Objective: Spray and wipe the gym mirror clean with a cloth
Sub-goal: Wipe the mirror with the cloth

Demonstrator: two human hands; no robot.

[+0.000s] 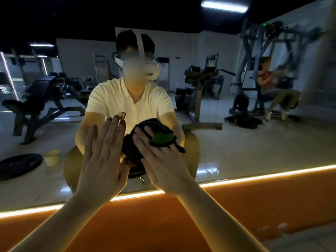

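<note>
Pressing dark cloth (154,124) w/ green patch flat on mirror (236,139) w/ your R hand (160,160), fingers straight, not curled round it. Your L hand (101,160) lies flat on glass just beside, fingers straight, holding nothing.

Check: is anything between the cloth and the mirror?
Nothing visible. The right hand presses the cloth against the mirror; the left hand lies flat on the mirror to the cloth's left.

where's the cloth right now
Head view, just right of centre: the dark cloth is pressed against the mirror under the right hand, beside the flat left hand.
</note>
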